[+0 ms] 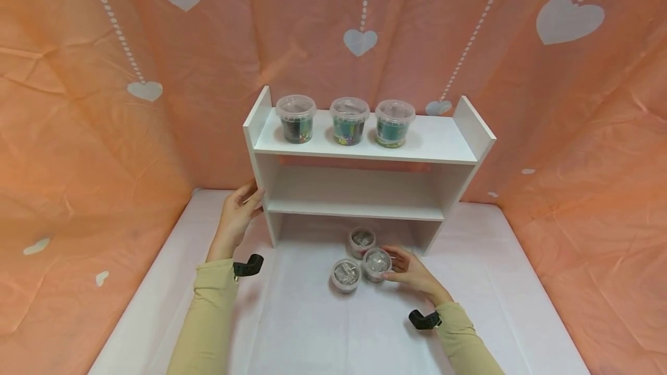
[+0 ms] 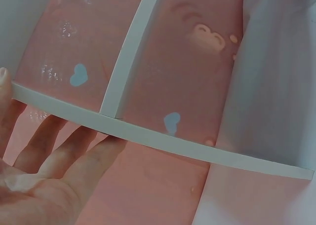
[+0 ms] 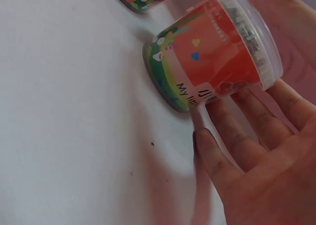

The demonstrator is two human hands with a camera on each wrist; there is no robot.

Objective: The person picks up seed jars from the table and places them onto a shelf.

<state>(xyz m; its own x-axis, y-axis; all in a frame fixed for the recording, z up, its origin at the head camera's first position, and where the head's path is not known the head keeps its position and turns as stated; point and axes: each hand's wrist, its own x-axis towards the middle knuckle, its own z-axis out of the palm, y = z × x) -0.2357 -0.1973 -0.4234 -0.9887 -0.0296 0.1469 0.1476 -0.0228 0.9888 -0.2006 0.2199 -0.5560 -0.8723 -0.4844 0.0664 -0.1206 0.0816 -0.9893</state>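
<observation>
A white shelf unit stands at the back of the table. My left hand grips its left side panel, thumb toward the inside and fingers behind the board. With thumb and fingers, my right hand holds a lidded plastic tub. Up close in the right wrist view, this tub has a red label with a green flowered base and a clear lid. A second tub sits just left of it, and a third tub sits behind, in front of the lowest opening.
On the top board stand three clear tubs, left, middle and right, with green labels. The middle board lies below. A pink cloth with white hearts hangs around the back and sides of the white table.
</observation>
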